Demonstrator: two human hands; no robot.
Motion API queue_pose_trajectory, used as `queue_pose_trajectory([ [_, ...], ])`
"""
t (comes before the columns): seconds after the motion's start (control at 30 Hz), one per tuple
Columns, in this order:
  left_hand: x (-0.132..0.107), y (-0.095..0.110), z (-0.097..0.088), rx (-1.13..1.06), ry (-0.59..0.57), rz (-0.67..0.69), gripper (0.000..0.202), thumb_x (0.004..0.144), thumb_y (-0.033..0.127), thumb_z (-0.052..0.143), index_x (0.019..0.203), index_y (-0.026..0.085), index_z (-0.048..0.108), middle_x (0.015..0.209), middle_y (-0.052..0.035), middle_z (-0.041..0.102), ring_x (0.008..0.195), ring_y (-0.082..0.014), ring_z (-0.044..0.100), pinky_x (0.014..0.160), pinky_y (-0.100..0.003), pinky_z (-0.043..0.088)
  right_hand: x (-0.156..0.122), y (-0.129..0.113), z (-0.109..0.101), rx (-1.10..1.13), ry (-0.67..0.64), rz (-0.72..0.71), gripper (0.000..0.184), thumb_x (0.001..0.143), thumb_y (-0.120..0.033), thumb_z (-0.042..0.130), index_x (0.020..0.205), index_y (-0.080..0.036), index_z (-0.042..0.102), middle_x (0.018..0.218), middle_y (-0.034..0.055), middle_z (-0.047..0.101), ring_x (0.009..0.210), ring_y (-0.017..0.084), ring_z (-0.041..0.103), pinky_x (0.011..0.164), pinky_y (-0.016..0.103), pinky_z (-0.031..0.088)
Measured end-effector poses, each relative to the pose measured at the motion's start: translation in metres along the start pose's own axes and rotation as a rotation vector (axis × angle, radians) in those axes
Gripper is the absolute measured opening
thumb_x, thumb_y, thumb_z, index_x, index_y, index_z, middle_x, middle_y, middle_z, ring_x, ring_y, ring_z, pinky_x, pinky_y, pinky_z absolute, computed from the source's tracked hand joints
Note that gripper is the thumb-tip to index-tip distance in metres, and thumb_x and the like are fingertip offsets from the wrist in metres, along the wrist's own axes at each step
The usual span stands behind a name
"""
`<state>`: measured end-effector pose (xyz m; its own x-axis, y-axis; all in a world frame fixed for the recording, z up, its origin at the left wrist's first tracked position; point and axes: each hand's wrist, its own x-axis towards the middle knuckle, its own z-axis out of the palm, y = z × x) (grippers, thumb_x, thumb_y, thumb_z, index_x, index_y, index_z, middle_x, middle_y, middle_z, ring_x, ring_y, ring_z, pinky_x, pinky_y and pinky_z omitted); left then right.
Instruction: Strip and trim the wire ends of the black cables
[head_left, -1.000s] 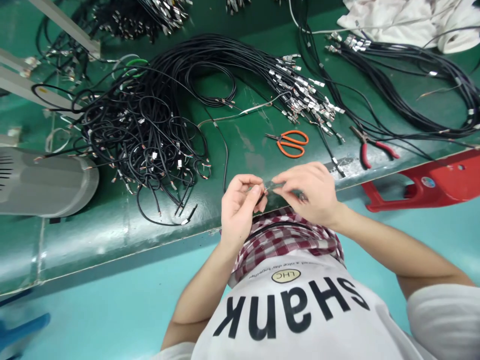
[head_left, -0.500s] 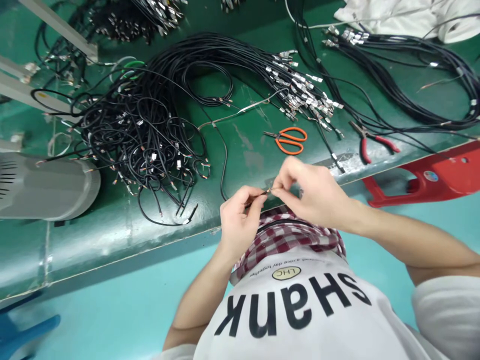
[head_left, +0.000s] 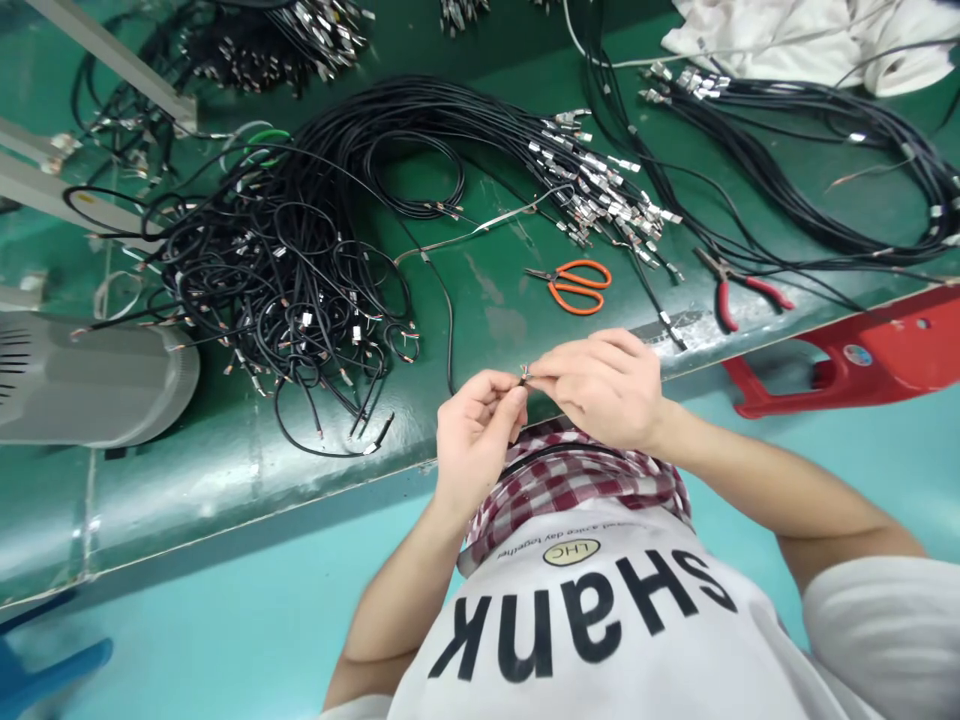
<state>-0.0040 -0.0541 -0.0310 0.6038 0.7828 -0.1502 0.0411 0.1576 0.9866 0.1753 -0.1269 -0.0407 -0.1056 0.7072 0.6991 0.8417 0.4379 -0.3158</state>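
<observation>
Close to the front edge of the green table, my left hand pinches a black cable near its end. Short bare wire strands stick up from that end between both hands. My right hand has thumb and fingers pressed together at the strands, touching the cable end. Exactly which strands sit in its fingertips is hidden. Orange-handled scissors lie just beyond my hands. Farther right are pliers with red handles, lying at the table edge.
A tangled heap of black cables covers the left side, its metal-tipped ends fanning rightward. More cables curve at the right, near white cloth. A grey machine housing stands left; a red stool is below the table edge.
My right hand has turned and flattened, its fingers now closed over the cable end. The strands now splay upward. My left hand keeps its pinch, nearly in place.
</observation>
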Motion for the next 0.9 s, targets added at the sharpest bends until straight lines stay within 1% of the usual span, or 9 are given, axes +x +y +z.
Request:
queue_pose_trajectory([
  [0.07,-0.001,-0.003,0.001,0.005,-0.002,-0.003,0.020,0.092,0.035,0.066,0.089,0.016,0.061,0.062,0.0021,0.053,0.051,-0.0067,0.044,0.048,-0.019,0.035,0.003,-0.001,-0.002,0.067,-0.071,0.067,0.012,0.093,-0.015,0.062,0.093,-0.027,0.060,0.108,-0.0053,0.075,0.104,0.016,0.068,0.089,0.036,0.044],
  [0.17,-0.003,-0.011,0.002,0.168,0.077,0.118,0.014,0.093,0.031,0.064,0.091,0.017,0.063,0.068,0.0010,0.058,0.058,-0.0080,0.050,0.055,-0.020,0.041,0.010,-0.004,-0.002,0.469,-0.156,0.519,0.009,0.091,-0.025,0.066,0.088,-0.023,0.058,0.099,0.0002,0.074,0.098,0.019,0.068,0.090,0.037,0.045],
  [0.27,-0.004,-0.019,0.004,0.441,0.177,0.315,0.007,0.094,0.024,0.061,0.095,0.018,0.066,0.081,-0.0017,0.065,0.072,-0.0103,0.059,0.070,-0.022,0.047,0.013,-0.004,0.004,0.948,-0.203,0.981,0.035,0.085,-0.041,0.072,0.083,-0.022,0.043,0.080,0.0003,0.067,0.078,0.018,0.068,0.071,0.032,0.050],
  [0.37,-0.002,-0.020,0.003,0.372,0.120,0.243,0.010,0.095,0.027,0.060,0.094,0.018,0.065,0.076,-0.0009,0.064,0.067,-0.0101,0.058,0.066,-0.022,0.047,0.008,-0.005,0.010,1.216,-0.183,1.163,0.044,0.082,-0.044,0.075,0.086,-0.022,0.037,0.078,-0.0018,0.065,0.075,0.016,0.068,0.067,0.028,0.049],
  [0.43,0.000,-0.017,0.001,0.229,0.074,0.127,0.015,0.094,0.031,0.062,0.093,0.017,0.065,0.071,0.0001,0.060,0.060,-0.0088,0.055,0.059,-0.020,0.044,0.004,-0.006,0.010,1.026,-0.075,1.019,0.039,0.082,-0.039,0.077,0.093,-0.022,0.043,0.090,0.0013,0.070,0.085,0.018,0.069,0.076,0.031,0.050],
  [0.57,0.001,-0.009,-0.001,0.103,0.050,0.029,0.021,0.092,0.036,0.065,0.092,0.015,0.065,0.066,0.0003,0.058,0.053,-0.0073,0.048,0.048,-0.019,0.037,-0.001,-0.003,0.004,0.205,0.004,0.348,0.017,0.088,-0.022,0.072,0.094,-0.023,0.056,0.110,0.0011,0.074,0.102,0.019,0.069,0.089,0.037,0.043],
  [0.7,0.000,-0.007,-0.001,0.094,0.032,0.028,0.020,0.092,0.035,0.065,0.090,0.016,0.064,0.065,0.0006,0.057,0.053,-0.0071,0.048,0.050,-0.018,0.037,0.005,-0.001,-0.002,-0.077,-0.053,0.000,0.012,0.094,-0.014,0.062,0.098,-0.025,0.058,0.106,-0.0035,0.075,0.099,0.015,0.070,0.082,0.035,0.041],
  [0.8,-0.001,-0.011,-0.001,0.157,0.032,0.057,0.017,0.093,0.034,0.064,0.090,0.017,0.064,0.068,0.0003,0.059,0.059,-0.0085,0.054,0.056,-0.019,0.042,0.012,-0.003,-0.006,-0.016,-0.136,0.063,0.011,0.095,-0.014,0.058,0.097,-0.024,0.059,0.098,-0.0025,0.075,0.096,0.016,0.069,0.083,0.036,0.039],
  [0.9,-0.002,-0.018,-0.001,0.314,0.063,0.136,0.014,0.094,0.032,0.061,0.094,0.018,0.066,0.072,-0.0005,0.063,0.064,-0.0105,0.059,0.063,-0.020,0.046,0.012,-0.004,-0.004,0.545,-0.174,0.563,0.013,0.092,-0.022,0.066,0.097,-0.023,0.054,0.089,-0.0012,0.070,0.085,0.016,0.067,0.083,0.034,0.044],
])
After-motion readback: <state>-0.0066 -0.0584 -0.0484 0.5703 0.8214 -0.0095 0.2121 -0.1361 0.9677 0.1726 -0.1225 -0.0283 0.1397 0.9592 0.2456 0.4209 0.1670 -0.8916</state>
